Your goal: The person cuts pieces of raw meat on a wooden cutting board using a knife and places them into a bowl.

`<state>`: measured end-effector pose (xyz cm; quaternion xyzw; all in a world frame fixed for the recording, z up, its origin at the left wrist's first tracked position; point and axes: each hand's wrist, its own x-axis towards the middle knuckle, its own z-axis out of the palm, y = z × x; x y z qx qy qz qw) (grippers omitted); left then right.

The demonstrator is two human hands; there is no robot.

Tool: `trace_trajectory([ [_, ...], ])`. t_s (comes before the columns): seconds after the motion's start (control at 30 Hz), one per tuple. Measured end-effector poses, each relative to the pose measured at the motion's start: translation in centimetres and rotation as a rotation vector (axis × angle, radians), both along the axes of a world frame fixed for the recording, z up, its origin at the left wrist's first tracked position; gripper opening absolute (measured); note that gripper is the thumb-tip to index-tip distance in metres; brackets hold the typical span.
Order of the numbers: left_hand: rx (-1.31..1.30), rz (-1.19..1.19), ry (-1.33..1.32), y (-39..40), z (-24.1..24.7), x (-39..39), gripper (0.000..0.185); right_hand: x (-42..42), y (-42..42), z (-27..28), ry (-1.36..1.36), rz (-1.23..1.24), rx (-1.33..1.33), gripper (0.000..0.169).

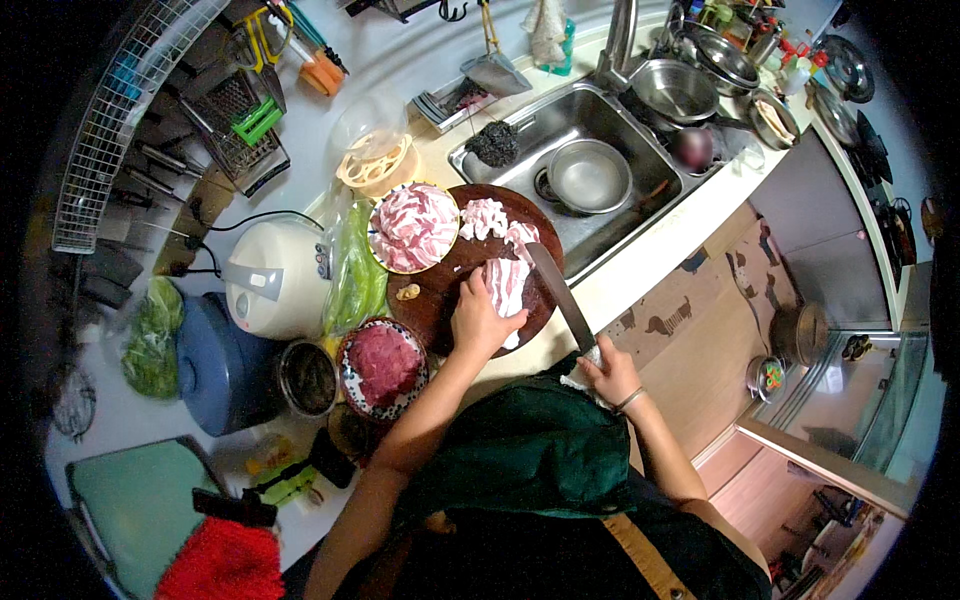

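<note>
My left hand (481, 321) holds down a piece of streaky pork belly (506, 285) on a round dark wooden cutting board (450, 300). In my right hand (613, 375) is a kitchen knife (562, 296) with a long broad blade, its tip by the far right end of the pork. A white cloth (581, 375) shows at the knife's handle. Beyond the piece lie cut pork slices (486, 217), and a small piece of what may be ginger (408, 292) rests on the board's left part. A bowl heaped with sliced pork (414, 226) overlaps the board's far left edge.
A patterned bowl of dark red meat (386, 364) stands left of the board. Green vegetables in plastic (354, 266) lie beside a white rice cooker (277, 281). Past the board is a steel sink (517, 180) holding a metal basin (589, 177). The counter's front edge (675, 225) runs right.
</note>
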<state>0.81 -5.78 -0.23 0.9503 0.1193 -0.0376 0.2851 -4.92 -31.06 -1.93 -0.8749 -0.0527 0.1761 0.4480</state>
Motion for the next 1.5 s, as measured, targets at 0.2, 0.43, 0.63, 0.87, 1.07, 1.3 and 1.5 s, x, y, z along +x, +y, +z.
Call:
trace_trajectory([
  [0.2,-0.305,0.060,-0.108,2.0,-2.9,1.6,0.090,-0.4,-0.4,-0.4,-0.057,0.007,0.005,0.034],
  [0.43,0.543,-0.329,-0.416,2.1,-1.6,-0.9,0.070,-0.4,-0.3,0.2,-0.036,0.010,-0.044,0.033],
  [0.63,0.458,-0.421,-0.630,0.6,-1.8,-3.0,0.061,-0.6,-0.1,0.3,-0.061,0.088,-0.179,0.030],
  [0.87,0.116,-0.103,-0.295,-0.5,-1.9,-1.5,0.067,-0.4,0.4,-0.1,-0.127,0.207,-0.357,0.025],
  [1.07,0.043,-0.131,-0.512,-0.4,-0.8,-1.1,0.053,1.0,0.7,2.3,-0.213,0.187,-0.576,0.021],
  [1.3,-0.062,-0.294,-0.561,0.0,-2.8,-0.7,0.027,0.6,0.8,4.8,-0.370,0.363,-0.793,0.017],
  [1.5,-0.070,-0.238,-0.482,-0.3,-2.0,-0.5,0.026,1.1,1.3,5.5,-0.399,0.375,-0.831,0.018],
])
